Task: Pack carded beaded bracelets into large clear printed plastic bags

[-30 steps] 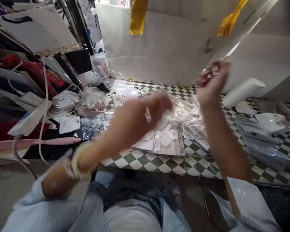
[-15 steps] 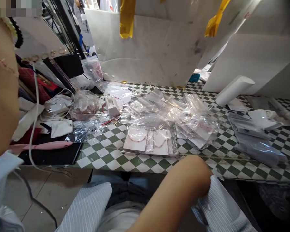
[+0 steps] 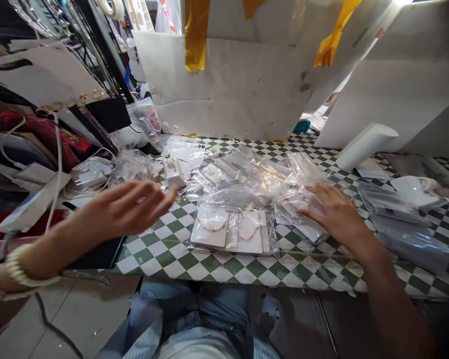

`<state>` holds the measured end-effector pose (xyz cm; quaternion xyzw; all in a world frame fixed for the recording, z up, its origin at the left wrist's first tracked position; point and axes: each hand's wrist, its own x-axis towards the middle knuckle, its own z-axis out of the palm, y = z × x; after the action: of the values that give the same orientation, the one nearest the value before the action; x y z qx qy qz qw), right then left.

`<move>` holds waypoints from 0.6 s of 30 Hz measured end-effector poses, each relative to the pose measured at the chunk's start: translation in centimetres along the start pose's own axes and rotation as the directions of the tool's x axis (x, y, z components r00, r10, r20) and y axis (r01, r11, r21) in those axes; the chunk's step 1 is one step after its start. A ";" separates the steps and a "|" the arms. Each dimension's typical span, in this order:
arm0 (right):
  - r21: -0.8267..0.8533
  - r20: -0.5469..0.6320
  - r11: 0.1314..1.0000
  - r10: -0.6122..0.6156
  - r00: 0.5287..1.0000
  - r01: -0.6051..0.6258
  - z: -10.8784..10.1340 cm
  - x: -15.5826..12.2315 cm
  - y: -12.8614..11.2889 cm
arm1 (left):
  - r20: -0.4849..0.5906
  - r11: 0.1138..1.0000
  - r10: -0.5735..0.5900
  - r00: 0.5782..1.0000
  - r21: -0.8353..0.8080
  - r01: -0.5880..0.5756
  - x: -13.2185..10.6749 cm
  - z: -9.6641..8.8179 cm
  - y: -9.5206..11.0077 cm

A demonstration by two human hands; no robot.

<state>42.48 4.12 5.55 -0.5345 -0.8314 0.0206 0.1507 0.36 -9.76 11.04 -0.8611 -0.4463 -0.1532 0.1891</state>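
**Two bare hands above a green-and-white checkered tabletop.** Left hand: raised palm down near the table's front edge, fingers close together, holding nothing; one white beaded bracelet encircles the wrist. Just beyond the fingertips stands one small white plastic box. Right hand: palm down, fingers slightly apart and resting on a heap of overlapping clear plastic bags, not clamped on anything; the number of bags cannot be told.

Between the hands, two white display cards bearing fine chain necklaces lie side by side in clear plastic, one necklace per card. Further items: one white cylinder at the far right of the table; one stack of grey plastic sleeves beyond the right hand; one white cable at the left; three strips of yellow tape along the top of a white board behind the table.
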 end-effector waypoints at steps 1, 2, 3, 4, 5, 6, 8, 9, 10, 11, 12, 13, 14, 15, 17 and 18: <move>0.014 -0.011 1.000 0.000 1.000 0.000 0.7 0.0 0.9 | 0.002 0.998 0.057 0.998 0.001 -0.057 -0.5 1.0 -0.7; 0.037 -0.026 0.999 0.001 1.000 0.000 1.3 0.0 1.2 | 0.012 0.995 0.098 0.995 -0.003 -0.098 -0.7 2.3 -1.0; 0.060 -0.057 0.998 -0.004 0.998 0.007 1.7 0.0 1.0 | 0.034 0.994 0.107 0.994 -0.020 -0.106 -0.6 4.0 -0.9; 0.088 -0.097 0.996 -0.005 0.995 0.014 2.0 0.1 0.3 | 0.066 0.997 0.068 0.995 -0.048 -0.065 -0.1 5.7 -0.6; 0.137 -0.131 0.991 0.012 0.991 0.006 2.1 0.2 -0.7 | 0.108 0.997 -0.007 0.994 -0.076 0.015 0.6 7.5 -0.2; 0.205 -0.142 0.979 0.046 0.989 -0.016 2.3 0.4 -1.9 | 0.159 0.988 -0.084 0.984 -0.118 0.103 1.4 9.1 0.2; 0.361 -0.071 0.928 0.127 0.989 -0.093 2.6 0.9 -4.3 | 0.229 0.954 -0.223 0.947 -0.150 0.261 3.4 11.6 0.9; 0.445 0.034 0.880 0.165 0.986 -0.162 2.8 1.2 -5.3 | 0.259 0.941 -0.255 0.932 -0.153 0.300 4.3 12.5 1.0; 0.518 0.187 0.818 0.177 0.966 -0.250 3.1 1.5 -6.3 | 0.279 0.934 -0.269 0.922 -0.156 0.320 5.1 13.3 1.1; 0.580 0.349 0.739 0.156 0.924 -0.344 3.5 1.7 -7.1 | 0.294 0.933 -0.265 0.918 -0.162 0.321 5.8 13.8 1.1; 0.633 0.491 0.639 0.104 0.865 -0.436 3.9 2.0 -7.8 | 0.300 0.934 -0.253 0.920 -0.171 0.313 6.3 14.1 1.2; 0.677 0.586 0.518 0.049 0.809 -0.523 4.3 2.1 -8.4 | 0.299 0.936 -0.241 0.923 -0.179 0.302 6.6 14.3 1.3; 0.711 0.627 0.399 0.014 0.779 -0.579 4.6 2.3 -8.9 | 0.292 0.940 -0.227 0.929 -0.185 0.287 6.7 14.4 1.6; 0.747 0.617 0.304 0.014 0.787 -0.592 4.9 2.4 -9.3 | 0.281 0.945 -0.210 0.937 -0.189 0.268 6.8 14.3 2.0; 0.809 0.555 0.183 0.077 0.828 -0.559 5.4 2.6 -10.1 | 0.254 0.956 -0.167 0.953 -0.197 0.219 6.5 13.8 3.3; 0.827 0.529 0.152 0.118 0.841 -0.541 5.6 2.6 -10.3 | 0.240 0.961 -0.144 0.960 -0.199 0.194 6.2 13.4 4.0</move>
<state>30.84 2.76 2.86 -0.4846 -0.5086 0.6499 0.2899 8.44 -1.28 1.20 -0.8470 -0.5172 -0.1197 0.0270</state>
